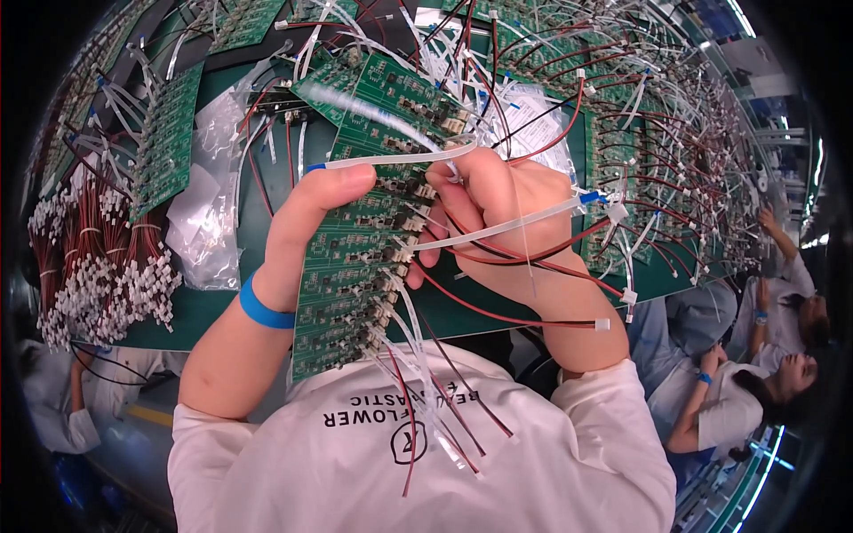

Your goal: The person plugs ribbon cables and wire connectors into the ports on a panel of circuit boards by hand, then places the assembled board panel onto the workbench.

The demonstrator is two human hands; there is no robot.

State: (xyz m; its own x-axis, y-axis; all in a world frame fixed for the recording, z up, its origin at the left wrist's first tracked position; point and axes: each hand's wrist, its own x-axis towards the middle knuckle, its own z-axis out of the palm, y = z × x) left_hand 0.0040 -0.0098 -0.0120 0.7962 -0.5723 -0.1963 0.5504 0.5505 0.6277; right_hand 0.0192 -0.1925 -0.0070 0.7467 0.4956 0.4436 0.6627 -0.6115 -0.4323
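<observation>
The left hand (306,209) grips the left edge of a green circuit board panel (338,266), thumb on top, its other fingers hidden underneath. The panel tilts above the green worktable (209,315), in the middle of the scene. The right hand (515,191) is nearly closed at the panel's right edge, thumb and fingertips pinching the curled end of a white flat cable (391,160). To the left lies a crumpled clear plastic bag (206,218), its contents impossible to tell. Beyond the right hand, another clear bag (540,133) shows a printed sheet. Tied red-and-black cable bundles (107,240) lie farther left.
</observation>
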